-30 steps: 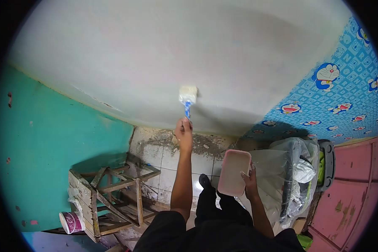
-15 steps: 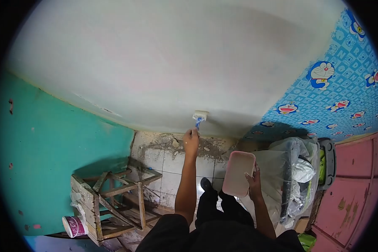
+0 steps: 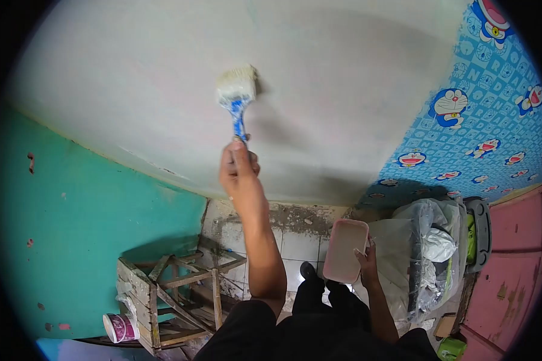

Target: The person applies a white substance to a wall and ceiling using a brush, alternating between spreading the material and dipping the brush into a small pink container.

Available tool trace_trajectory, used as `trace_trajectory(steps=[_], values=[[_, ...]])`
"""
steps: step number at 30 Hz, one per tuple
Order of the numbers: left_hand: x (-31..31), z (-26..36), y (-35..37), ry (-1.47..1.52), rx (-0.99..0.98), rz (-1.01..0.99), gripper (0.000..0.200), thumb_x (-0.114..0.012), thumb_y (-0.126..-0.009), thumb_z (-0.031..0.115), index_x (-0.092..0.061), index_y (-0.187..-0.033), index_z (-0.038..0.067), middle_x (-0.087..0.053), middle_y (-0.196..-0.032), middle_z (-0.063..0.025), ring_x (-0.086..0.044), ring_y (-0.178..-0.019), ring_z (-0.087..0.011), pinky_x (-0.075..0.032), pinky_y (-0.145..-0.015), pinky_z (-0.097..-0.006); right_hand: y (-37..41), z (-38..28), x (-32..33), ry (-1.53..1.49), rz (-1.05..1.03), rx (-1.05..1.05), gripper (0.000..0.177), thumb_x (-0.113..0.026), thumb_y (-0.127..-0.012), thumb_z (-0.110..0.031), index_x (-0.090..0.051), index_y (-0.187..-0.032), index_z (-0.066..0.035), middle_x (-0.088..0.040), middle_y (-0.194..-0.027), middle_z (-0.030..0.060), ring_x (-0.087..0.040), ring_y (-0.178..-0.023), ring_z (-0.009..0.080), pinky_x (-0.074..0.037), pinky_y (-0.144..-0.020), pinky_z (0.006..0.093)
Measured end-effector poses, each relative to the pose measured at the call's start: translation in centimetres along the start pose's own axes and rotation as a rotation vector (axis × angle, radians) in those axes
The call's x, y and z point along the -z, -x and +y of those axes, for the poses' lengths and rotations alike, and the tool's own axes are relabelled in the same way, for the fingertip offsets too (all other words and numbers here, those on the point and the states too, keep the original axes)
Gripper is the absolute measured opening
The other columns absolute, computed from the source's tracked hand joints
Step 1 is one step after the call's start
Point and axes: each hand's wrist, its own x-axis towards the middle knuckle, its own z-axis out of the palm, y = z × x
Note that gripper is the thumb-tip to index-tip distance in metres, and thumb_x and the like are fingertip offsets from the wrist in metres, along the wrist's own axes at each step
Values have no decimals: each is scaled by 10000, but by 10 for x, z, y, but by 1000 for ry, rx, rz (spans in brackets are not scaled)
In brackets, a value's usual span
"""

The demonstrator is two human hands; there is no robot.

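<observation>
My left hand (image 3: 241,168) grips the blue handle of a wide paint brush (image 3: 237,90), raised in front of the white wall (image 3: 343,96). The brush's pale, paint-coated bristles point up and lie at the wall surface. Lower down at the right, my right hand (image 3: 368,265) holds a pink-rimmed rectangular tub (image 3: 346,249) by its right side. Pale liquid or paint fills part of the tub, and the thumb rests over its rim.
A worn wooden frame (image 3: 180,295) lies at lower left with a purple and white bucket (image 3: 120,327). Plastic-covered items (image 3: 435,256) stand at right near a pink door (image 3: 506,289). Blue patterned wallpaper (image 3: 464,138) and a green wall (image 3: 102,222) flank the white wall.
My left hand has moved the brush up the wall and slightly left, from near its bottom edge. My right hand still holds the tub. The view has shifted slightly.
</observation>
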Motion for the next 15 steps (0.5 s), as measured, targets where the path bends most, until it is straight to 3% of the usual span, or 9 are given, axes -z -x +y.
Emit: trace_trajectory(steps=[7,9,11,15], values=[[39,-214,64,-231,134,-126,310,-479,-1044,321,-593,-1011,35,-398,-686,62,-339,-615,-34,-268,-537,-220,3,-2,11,55,32,-25,742,-589,-918,-66,-175,-1533,-105,-486,-1330,184,-510,-1216,256,-447,-989,387],[50,-282,95,-172,240,-124,328,-499,-1033,293,-555,-861,19,-421,-669,31,-364,-610,-67,-299,-534,-258,5,-4,16,66,50,-7,747,-592,-918,-63,-172,-1534,-101,-487,-1329,184,-510,-1216,254,-449,-988,387],[63,-338,121,-308,274,-115,365,-524,-1017,315,-572,-831,4,-443,-645,12,-384,-599,-90,-318,-533,-287,6,-4,19,70,48,-9,748,-595,-920,-63,-169,-1534,-96,-483,-1334,186,-509,-1217,254,-450,-990,387],[75,-384,150,-579,201,-96,400,-558,-984,325,-603,-784,-18,-498,-605,-34,-421,-575,-134,-352,-537,-340,13,-7,25,64,69,-33,745,-590,-923,-63,-165,-1533,-91,-467,-1359,192,-502,-1229,259,-443,-1000,385]])
